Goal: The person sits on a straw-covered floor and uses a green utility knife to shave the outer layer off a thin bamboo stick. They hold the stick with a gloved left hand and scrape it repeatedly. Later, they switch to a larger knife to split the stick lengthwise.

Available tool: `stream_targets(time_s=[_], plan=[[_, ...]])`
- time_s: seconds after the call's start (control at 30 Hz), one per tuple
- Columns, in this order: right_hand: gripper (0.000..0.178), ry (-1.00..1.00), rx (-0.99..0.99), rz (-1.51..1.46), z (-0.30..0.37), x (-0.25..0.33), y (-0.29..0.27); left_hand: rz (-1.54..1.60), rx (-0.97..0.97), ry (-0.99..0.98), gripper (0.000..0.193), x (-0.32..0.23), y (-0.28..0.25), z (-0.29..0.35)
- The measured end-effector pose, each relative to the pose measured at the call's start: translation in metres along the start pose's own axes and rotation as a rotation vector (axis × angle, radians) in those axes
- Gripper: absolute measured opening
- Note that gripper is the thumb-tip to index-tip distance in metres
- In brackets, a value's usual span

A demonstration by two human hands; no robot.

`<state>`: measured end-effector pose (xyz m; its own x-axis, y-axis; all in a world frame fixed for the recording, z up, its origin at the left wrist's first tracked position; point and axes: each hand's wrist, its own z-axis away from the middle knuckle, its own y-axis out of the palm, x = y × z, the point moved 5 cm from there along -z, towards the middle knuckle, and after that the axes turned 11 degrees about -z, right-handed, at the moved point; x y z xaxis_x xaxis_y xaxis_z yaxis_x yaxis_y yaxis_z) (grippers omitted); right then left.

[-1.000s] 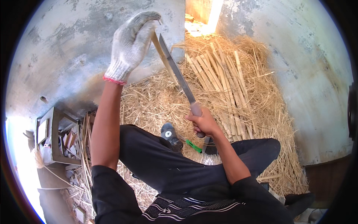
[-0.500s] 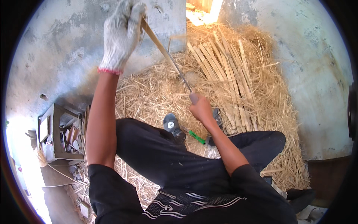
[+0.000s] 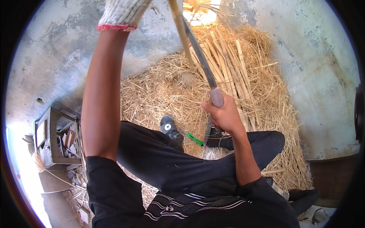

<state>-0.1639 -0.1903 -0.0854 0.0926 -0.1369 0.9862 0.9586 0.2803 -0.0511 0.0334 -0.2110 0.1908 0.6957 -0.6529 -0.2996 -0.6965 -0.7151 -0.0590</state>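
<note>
My left hand [image 3: 123, 13], in a white knit glove with a red cuff, is raised at the upper edge; its fingers are cut off by the picture's rim. A narrow bamboo strip [image 3: 181, 32] hangs down in the air from that edge beside the glove, apparently still in the left hand's grip. My bare right hand [image 3: 230, 116] is closed round the pale handle of a long knife [image 3: 201, 55]. The dark blade slants up and left, its far end beside or behind the strip; whether they touch I cannot tell.
Split bamboo strips [image 3: 237, 72] lie on a bed of shavings [image 3: 152, 89] in front of my crossed legs. A green-handled tool [image 3: 194, 139] rests near my shoe [image 3: 169, 126]. On the left stands a wooden stool-like frame [image 3: 57, 138] with scraps; concrete walls [image 3: 296, 68] rise around.
My left hand has risen, partly out of view, and the strip has swung steeper and rightward. The right hand has moved right and slightly down, with the knife now pointing more upward.
</note>
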Motion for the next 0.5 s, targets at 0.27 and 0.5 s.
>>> stream_targets(time_s=[0.27,0.5], plan=[[0.026,0.167,0.098,-0.149,-0.007,-0.026,-0.009,0.012,0.229,-0.005,0.031,0.02,0.033,0.011],[0.019,0.361,0.532,-0.924,-0.009,-0.057,-0.004,0.078,0.2,-0.12,0.031,0.017,0.035,0.014]])
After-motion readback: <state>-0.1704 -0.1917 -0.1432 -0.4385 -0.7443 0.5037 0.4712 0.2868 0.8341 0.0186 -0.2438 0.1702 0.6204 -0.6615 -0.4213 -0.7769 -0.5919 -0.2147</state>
